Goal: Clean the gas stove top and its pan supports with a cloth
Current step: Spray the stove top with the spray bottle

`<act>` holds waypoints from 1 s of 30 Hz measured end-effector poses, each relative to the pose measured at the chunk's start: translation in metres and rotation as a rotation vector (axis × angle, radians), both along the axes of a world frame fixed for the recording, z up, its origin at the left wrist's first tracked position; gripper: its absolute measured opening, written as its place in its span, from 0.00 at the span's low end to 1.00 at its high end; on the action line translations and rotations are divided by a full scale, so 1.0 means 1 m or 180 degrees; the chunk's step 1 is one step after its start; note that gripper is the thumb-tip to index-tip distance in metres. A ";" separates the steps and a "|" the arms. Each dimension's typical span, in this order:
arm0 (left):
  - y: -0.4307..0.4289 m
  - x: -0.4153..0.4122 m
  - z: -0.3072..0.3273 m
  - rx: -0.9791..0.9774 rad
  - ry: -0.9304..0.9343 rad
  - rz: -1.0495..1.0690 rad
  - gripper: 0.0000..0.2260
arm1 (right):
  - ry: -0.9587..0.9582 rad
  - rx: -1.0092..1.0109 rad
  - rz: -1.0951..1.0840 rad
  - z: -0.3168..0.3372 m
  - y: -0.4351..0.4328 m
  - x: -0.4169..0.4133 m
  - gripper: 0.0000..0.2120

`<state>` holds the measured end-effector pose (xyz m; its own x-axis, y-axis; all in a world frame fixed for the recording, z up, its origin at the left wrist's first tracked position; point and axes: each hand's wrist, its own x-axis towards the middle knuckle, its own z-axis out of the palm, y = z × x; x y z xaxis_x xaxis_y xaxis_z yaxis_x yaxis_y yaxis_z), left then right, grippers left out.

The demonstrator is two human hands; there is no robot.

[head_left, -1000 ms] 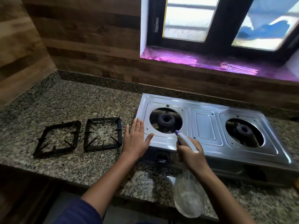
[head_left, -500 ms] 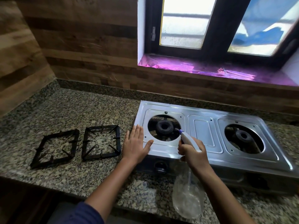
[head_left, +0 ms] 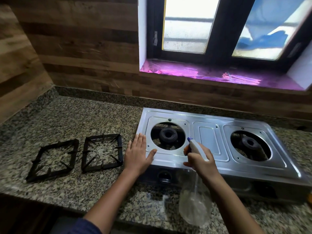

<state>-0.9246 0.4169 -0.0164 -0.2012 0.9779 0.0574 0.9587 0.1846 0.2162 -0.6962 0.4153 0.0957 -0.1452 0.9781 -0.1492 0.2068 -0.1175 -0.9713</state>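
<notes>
Two black pan supports [head_left: 54, 159] [head_left: 102, 152] lie side by side on the granite counter [head_left: 84, 119], left of one steel stove [head_left: 209, 141] with two bare burners [head_left: 168, 135] [head_left: 249, 143]. Left hand [head_left: 137, 154] flat, fingers spread loose, palm pressed on the stove's left front corner, gripping nothing. Right hand [head_left: 200, 159] wrapped around one spray bottle [head_left: 195, 200], blue nozzle aimed toward the left burner, clear body hanging below the wrist. Stove top shiny, supports removed.
</notes>
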 end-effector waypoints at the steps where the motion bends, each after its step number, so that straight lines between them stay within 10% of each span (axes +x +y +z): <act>1: 0.000 0.000 0.000 0.0005 -0.0001 0.0001 0.43 | 0.0013 -0.0007 0.0010 0.000 -0.001 0.000 0.08; 17: -0.001 0.000 0.002 -0.0009 -0.0006 0.0009 0.44 | -0.0062 0.0260 0.0439 0.001 -0.019 0.004 0.08; 30: -0.005 0.003 0.009 0.0006 -0.0042 0.0001 0.50 | 0.0204 -0.0078 -0.0514 -0.015 -0.023 0.032 0.03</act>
<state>-0.9211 0.4119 -0.0070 -0.2024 0.9777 0.0566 0.9557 0.1846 0.2291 -0.6643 0.3923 0.0810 0.0036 0.9856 -0.1688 0.1211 -0.1680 -0.9783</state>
